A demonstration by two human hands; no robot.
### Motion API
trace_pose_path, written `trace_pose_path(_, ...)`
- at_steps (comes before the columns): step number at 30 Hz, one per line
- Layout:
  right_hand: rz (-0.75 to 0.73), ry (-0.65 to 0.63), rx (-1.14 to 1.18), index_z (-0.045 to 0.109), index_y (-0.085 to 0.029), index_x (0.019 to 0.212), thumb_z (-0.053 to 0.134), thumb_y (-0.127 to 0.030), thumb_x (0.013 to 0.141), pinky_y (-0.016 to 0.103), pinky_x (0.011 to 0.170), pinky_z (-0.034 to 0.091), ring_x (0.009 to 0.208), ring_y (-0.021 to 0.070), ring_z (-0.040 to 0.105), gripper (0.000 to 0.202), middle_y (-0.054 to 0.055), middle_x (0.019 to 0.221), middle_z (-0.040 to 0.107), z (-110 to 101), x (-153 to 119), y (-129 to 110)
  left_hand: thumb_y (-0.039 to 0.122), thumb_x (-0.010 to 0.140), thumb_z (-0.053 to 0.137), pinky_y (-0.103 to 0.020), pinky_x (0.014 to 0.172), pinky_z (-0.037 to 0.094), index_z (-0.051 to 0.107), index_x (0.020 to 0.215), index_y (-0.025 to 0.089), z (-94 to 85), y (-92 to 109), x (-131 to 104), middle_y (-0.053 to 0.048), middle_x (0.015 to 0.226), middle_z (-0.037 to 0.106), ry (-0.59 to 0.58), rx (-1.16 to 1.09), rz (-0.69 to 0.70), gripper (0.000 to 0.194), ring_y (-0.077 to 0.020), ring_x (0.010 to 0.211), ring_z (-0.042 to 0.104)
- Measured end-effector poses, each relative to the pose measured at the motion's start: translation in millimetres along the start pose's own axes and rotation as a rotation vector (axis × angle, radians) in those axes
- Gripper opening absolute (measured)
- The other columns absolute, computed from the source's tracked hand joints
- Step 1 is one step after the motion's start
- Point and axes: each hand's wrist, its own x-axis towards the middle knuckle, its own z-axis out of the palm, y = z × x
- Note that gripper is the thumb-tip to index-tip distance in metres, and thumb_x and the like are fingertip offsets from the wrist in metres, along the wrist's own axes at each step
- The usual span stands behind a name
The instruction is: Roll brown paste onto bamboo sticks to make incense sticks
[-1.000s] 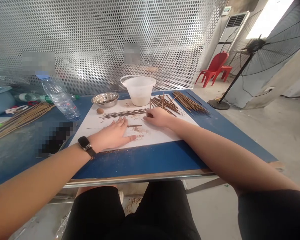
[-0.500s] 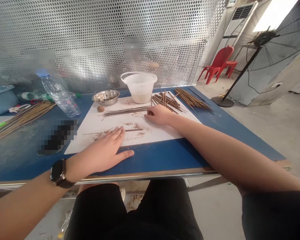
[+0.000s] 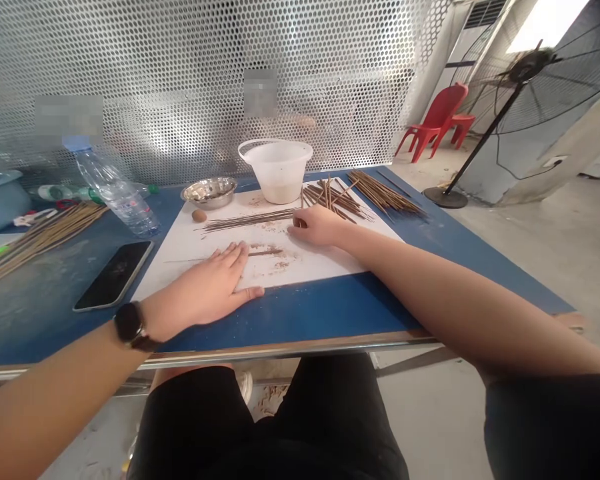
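My left hand [image 3: 217,283] lies flat on the white sheet [image 3: 320,261], fingers stretched out and thumb apart. Under its fingers is a thin incense stick [image 3: 266,253], its brown coated end showing to the right and its thin bare end to the left. My right hand [image 3: 320,227] rests at the sheet's right side with fingers curled closed; a dark bit shows inside them, too hidden to name. A row of brown-coated sticks [image 3: 250,219] lies just left of it. Brown crumbs [image 3: 281,265] are scattered between the hands.
Behind stand a white bucket [image 3: 279,175] and a steel bowl [image 3: 209,193], with a small brown ball [image 3: 199,216] near it. Stick piles [image 3: 385,193] lie right. Left are a phone [image 3: 114,275], a water bottle [image 3: 117,193] and pale sticks [image 3: 55,230]. A perforated metal screen [image 3: 180,73] closes the back.
My left hand has slid slightly forward over the stick, its wrist moving further in over the table. My right hand keeps its place and curl. The view has shifted a little.
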Motion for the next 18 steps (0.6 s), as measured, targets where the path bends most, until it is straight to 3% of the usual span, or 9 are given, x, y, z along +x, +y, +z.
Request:
trace_pose_path(4, 0.015, -0.02, -0.005, 0.068, -0.021, 0.097, 0.058, -0.039, 0.108, 0.034, 0.065, 0.037, 0.077, 0.023, 0.061, 0.024, 0.01, 0.091, 0.073, -1, -1, -2, 0.092, 0.099, 0.029, -0.057, 0.136, 0.033, 0.032, 0.178, 0.008, 0.8, 8, -33, -0.017, 0.185, 0.023, -0.01, -0.039, 0.002, 0.116, -0.0432, 0.169, 0.032)
trace_pose_path(7, 0.011, -0.019, -0.01, 0.068, -0.02, 0.097, 0.057, -0.04, 0.109, 0.034, 0.065, 0.036, 0.076, 0.023, 0.061, 0.026, 0.01, 0.091, 0.073, 0, 0, -1, 0.093, 0.099, 0.027, -0.056, 0.136, 0.034, 0.031, 0.179, 0.008, 2.0, 6, -35, -0.017, 0.185, 0.024, -0.002, -0.068, -0.004, 0.117, -0.0426, 0.169, 0.033)
trace_pose_path(14, -0.022, 0.003, -0.012, 0.066, -0.021, 0.095, 0.059, -0.038, 0.107, 0.033, 0.064, 0.035, 0.075, 0.0209, 0.059, 0.023, 0.008, 0.089, 0.072, 2, 2, 4, 0.08, 0.104, 0.021, -0.055, 0.137, 0.027, 0.019, 0.177, -0.007, -3.8, -10, 24, -0.028, 0.184, 0.019, -0.02, -0.036, -0.049, 0.113, -0.0417, 0.172, 0.022)
trace_pose_path(18, -0.023, 0.002, -0.025, 0.067, -0.021, 0.098, 0.058, -0.039, 0.107, 0.034, 0.066, 0.036, 0.075, 0.0212, 0.059, 0.023, 0.008, 0.09, 0.072, 0, 0, 2, 0.081, 0.104, 0.018, -0.058, 0.136, 0.027, 0.014, 0.18, -0.001, -12.4, -20, 43, -0.024, 0.187, 0.009, -0.049, -0.126, -0.078, 0.112, -0.0424, 0.173, 0.016)
